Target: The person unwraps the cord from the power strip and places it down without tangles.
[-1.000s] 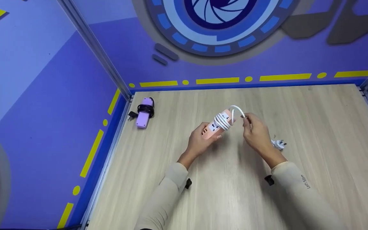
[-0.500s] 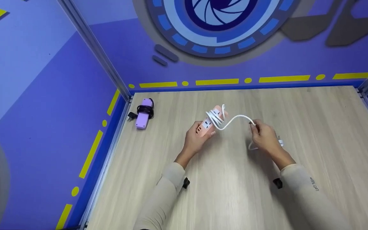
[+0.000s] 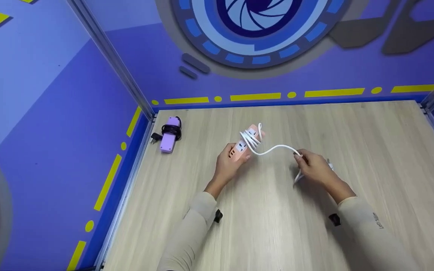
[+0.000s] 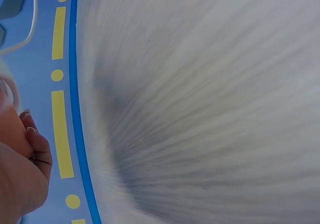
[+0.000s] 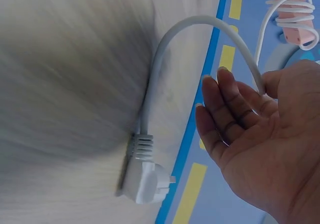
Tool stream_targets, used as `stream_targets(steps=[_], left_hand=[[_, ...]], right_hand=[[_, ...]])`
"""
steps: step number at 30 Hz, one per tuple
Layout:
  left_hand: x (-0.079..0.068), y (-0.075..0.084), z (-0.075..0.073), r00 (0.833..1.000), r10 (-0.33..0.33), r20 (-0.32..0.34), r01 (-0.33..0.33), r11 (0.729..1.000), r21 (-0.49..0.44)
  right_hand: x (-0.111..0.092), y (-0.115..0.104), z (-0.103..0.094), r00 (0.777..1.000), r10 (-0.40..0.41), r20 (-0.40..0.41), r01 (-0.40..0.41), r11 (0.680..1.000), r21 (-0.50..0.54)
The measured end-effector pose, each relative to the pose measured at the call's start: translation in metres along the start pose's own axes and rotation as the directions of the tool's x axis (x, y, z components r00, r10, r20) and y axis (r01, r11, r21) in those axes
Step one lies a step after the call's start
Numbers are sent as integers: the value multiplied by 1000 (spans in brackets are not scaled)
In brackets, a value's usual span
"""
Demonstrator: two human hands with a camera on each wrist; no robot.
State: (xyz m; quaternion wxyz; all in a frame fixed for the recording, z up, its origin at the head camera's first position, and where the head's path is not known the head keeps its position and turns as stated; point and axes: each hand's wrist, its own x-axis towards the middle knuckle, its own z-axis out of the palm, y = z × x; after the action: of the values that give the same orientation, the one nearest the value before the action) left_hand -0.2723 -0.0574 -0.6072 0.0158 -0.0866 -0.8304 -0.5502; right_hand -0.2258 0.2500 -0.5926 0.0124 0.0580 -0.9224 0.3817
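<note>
My left hand (image 3: 227,162) grips the lower end of a pink power strip (image 3: 242,149), which is held tilted with its sockets facing up. Several loops of white cord (image 3: 250,140) wrap the strip's upper half. From there the cord runs in a slack curve to my right hand (image 3: 314,165), whose thumb and forefinger pinch it. The right wrist view shows the cord bending down from the pinch to a white plug (image 5: 146,181) at the table surface, while the other fingers are loosely bent. In the left wrist view only part of the strip (image 4: 14,129) shows beside the fingers.
A purple power strip (image 3: 168,142) wrapped in black cord lies at the table's back left, its black plug (image 3: 156,137) beside it. Blue-purple panels (image 3: 254,81) stand along the back and left edges of the wooden table (image 3: 262,226).
My right hand has moved right and toward me, drawing the cord away from the strip into a longer slack span. My left hand has shifted slightly left with the power strip.
</note>
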Motion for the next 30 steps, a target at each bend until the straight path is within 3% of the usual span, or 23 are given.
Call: stream_targets(steps=[5, 10, 12, 18, 22, 26, 30], left_hand=[[-1, 0, -1, 1000, -3, -3, 4, 1000, 12], [-3, 0, 1, 999, -20, 39, 18, 999, 40], [-4, 0, 1, 999, -20, 48, 18, 999, 47], [-6, -2, 3, 999, -14, 50, 10, 998, 64], [-9, -2, 4, 999, -17, 46, 14, 998, 62], [-11, -3, 6, 998, -27, 52, 24, 998, 64], [-13, -4, 7, 997, -35, 65, 31, 997, 65]], right_hand=[[2, -8, -1, 994, -40, -102, 36, 999, -38], [5, -24, 2, 957, -152, -248, 129, 986, -110], [7, -33, 5, 944, -219, -245, 183, 970, -161], [10, -55, 17, 923, -367, -115, 308, 885, -349], [12, -62, 25, 887, -454, -92, 397, 847, -353], [12, -64, 29, 860, -494, -124, 432, 837, -336], [12, -63, 30, 863, -479, -159, 413, 851, -325]])
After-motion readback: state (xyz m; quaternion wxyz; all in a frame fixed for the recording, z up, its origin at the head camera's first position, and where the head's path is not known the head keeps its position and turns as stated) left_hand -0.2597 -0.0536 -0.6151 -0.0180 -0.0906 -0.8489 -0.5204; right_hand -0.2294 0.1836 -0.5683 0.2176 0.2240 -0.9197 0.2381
